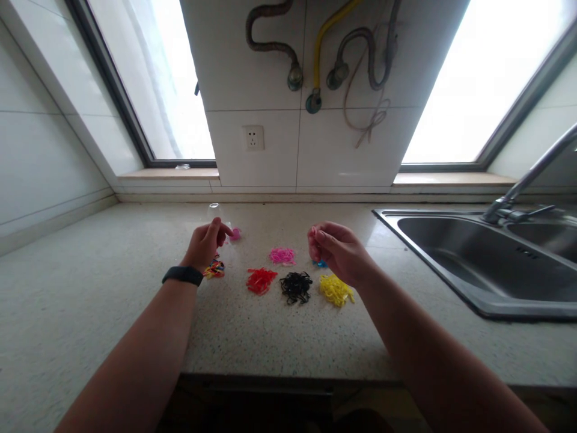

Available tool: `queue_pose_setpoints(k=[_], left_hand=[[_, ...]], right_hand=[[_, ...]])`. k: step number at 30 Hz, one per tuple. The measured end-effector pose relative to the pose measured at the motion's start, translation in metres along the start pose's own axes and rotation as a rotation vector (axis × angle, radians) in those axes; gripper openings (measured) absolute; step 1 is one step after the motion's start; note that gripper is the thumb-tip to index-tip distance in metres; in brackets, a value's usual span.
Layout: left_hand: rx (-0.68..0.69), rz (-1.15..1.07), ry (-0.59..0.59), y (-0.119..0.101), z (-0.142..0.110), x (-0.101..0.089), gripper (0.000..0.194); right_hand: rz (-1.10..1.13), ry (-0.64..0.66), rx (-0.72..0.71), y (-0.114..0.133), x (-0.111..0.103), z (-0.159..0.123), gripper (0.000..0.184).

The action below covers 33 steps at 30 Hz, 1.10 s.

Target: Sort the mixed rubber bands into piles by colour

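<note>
My left hand [207, 243], with a dark band on its wrist, is closed, thumb up and index finger pointing right. A clear plastic container [214, 207] shows just behind it; whether the fingers grip it I cannot tell. Beside the fingertip is a small pink thing [235, 234]. Multicoloured rubber bands [215, 268] lie partly hidden below this hand. My right hand [336, 246] is pinched shut above blue rubber bands [320, 263], which it mostly covers; what it holds is too small to make out. Yellow rubber bands [336, 290] lie below that hand.
Between the hands lie piles of pink [282, 256], red [261, 281] and black rubber bands [296, 287] on the speckled counter [252, 343]. To the right is a steel sink [451, 264] with a faucet [509, 201]. Pipes and a socket [253, 138] are on the tiled wall.
</note>
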<state>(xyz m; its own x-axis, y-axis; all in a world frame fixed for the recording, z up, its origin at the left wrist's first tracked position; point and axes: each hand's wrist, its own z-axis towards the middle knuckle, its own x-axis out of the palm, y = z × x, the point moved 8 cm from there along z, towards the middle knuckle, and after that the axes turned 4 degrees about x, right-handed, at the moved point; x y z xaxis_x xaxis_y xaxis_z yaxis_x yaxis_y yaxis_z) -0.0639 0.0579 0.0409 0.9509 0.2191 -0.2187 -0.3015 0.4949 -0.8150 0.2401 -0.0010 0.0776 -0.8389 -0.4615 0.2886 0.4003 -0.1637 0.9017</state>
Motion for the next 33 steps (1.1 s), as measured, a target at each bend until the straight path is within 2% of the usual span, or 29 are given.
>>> queue_pose_setpoints(k=[21,33], left_hand=[[-0.015,-0.005,0.013,0.0034,-0.001,0.0019,0.067],[0.005,0.008,0.024,0.0011,-0.0004,0.0032,0.064]], right_hand=[[-0.048,-0.045,0.019,-0.0002,-0.0077,0.0025,0.03],[-0.097,-0.016,-0.019,0.0034,-0.0069,0.0013,0.026]])
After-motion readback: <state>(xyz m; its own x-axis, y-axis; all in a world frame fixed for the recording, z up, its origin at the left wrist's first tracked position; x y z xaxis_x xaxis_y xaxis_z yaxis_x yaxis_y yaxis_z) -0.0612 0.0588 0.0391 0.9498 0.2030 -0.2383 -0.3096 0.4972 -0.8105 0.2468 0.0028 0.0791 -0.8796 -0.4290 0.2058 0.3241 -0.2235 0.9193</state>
